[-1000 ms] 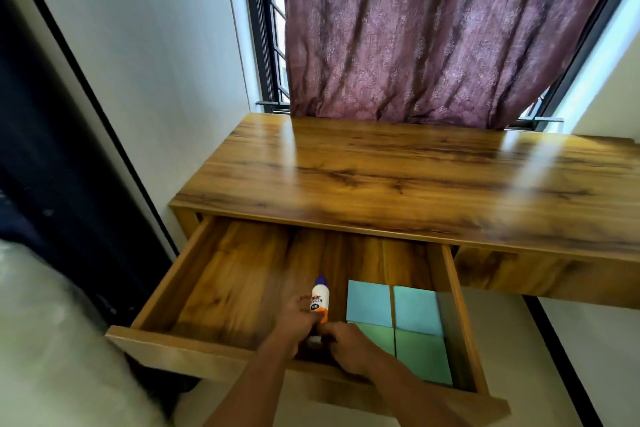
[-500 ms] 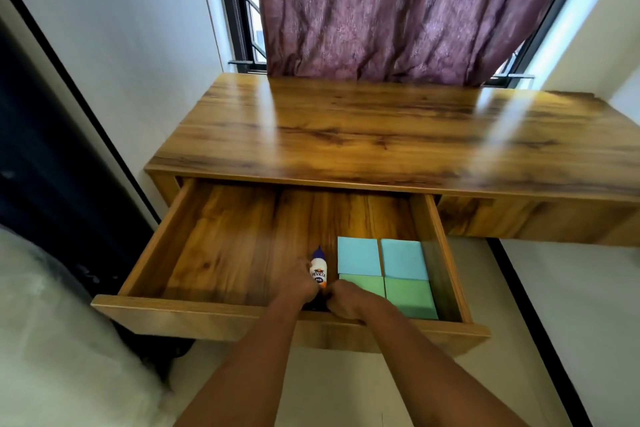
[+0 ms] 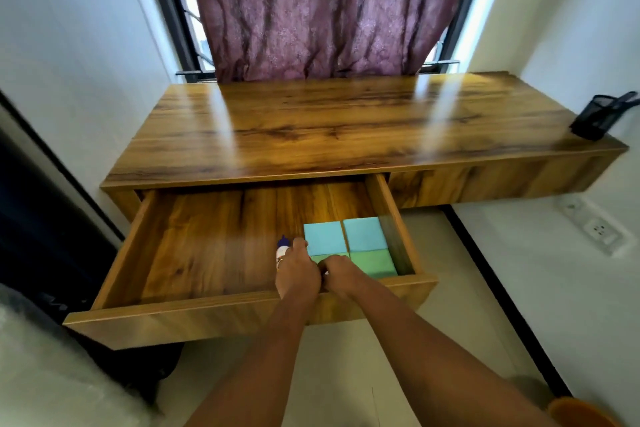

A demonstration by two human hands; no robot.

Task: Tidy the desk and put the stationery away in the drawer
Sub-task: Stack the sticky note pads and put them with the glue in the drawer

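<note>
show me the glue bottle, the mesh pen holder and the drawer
glue bottle (image 3: 281,249), head view, white body below its blue cap
mesh pen holder (image 3: 593,120), head view, middle of its side wall
drawer (image 3: 207,319), head view, front panel

Both bare forearms reach forward and down, side by side. The left hand (image 3: 297,272) and right hand (image 3: 338,270) meet, knuckles up, fingers curled under and hidden.

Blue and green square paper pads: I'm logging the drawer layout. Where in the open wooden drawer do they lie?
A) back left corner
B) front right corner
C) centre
B: the blue and green square pads lie against the wooden drawer's right wall, near its front.
</note>
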